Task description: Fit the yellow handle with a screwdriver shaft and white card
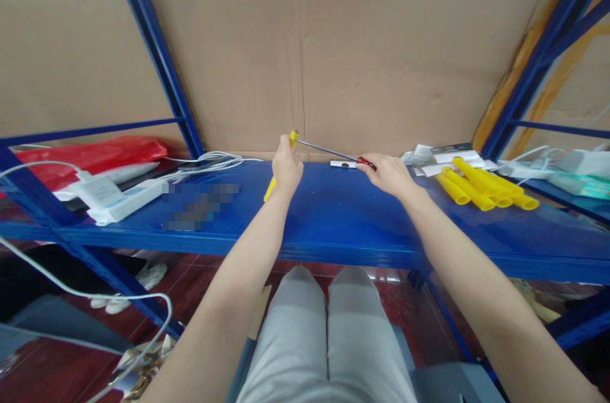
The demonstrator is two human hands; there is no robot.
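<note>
My left hand (288, 165) is closed around a yellow tube (270, 189), held tilted above the blue shelf. The tube's upper end sticks out over my fist, with a small greyish piece at its tip. In my right hand (389, 174) is a screwdriver (328, 150) with a dark red handle and a long thin metal shaft. That shaft points left, and its tip meets the tube's upper end; whether it touches or passes behind, I cannot tell. Behind the right hand, a small white strip (342, 164) with a dark spot lies on the shelf.
Several yellow tubes (486, 185) lie on the blue shelf (352, 218) at right, near small packets (422, 154). On the left are a white power strip (131, 201), coiled white cable (216, 161) and a red bag (114, 150). Cardboard (381, 60) walls the back between blue posts (164, 66).
</note>
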